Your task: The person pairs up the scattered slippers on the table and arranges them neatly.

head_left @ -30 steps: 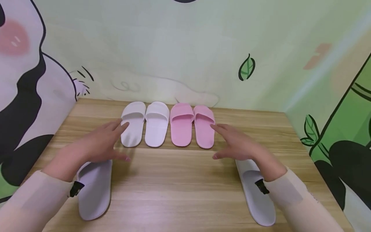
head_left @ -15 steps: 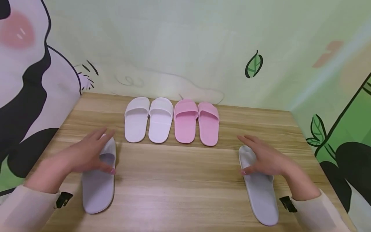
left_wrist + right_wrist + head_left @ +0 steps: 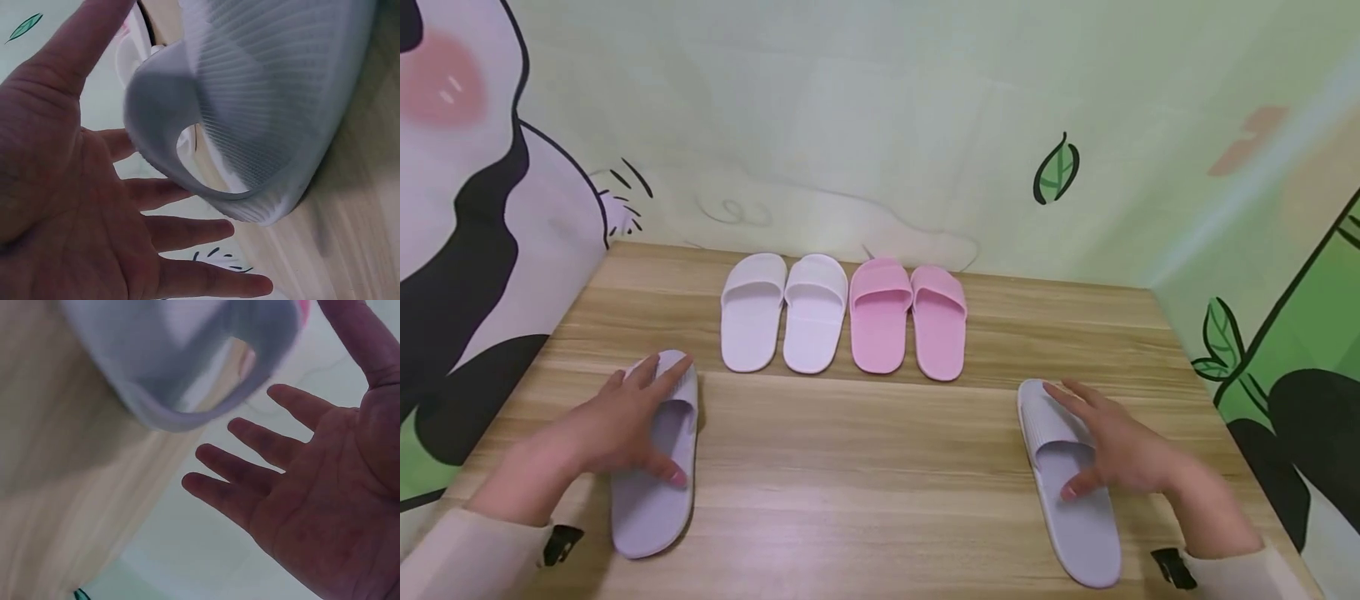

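Two grey slippers lie apart on a wooden surface, toes pointing away. My left hand (image 3: pixel 617 429) hovers over the left grey slipper (image 3: pixel 655 521), fingers spread above its strap and thumb above its footbed. In the left wrist view, the palm (image 3: pixel 75 200) is bare, with the fingers beside the strap (image 3: pixel 156 94). My right hand (image 3: pixel 1127 446) is over the right edge of the right grey slipper (image 3: pixel 1086 533), with its fingers and thumb apart. The right wrist view shows that palm (image 3: pixel 312 494) holding nothing, its fingertips near the slipper's strap (image 3: pixel 265 325).
Along the back stand a white pair, with a left slipper (image 3: pixel 752 333) and a right slipper (image 3: pixel 811 342), and a pink pair, with a left slipper (image 3: pixel 878 337) and a right slipper (image 3: pixel 940 346). A painted wall (image 3: pixel 850 125) rises behind the wooden surface (image 3: pixel 865 475).
Both hands have come back from near the white and pink slippers, spreading outward and down over the grey slippers. The slippers stay in place; the head view has shifted slightly.
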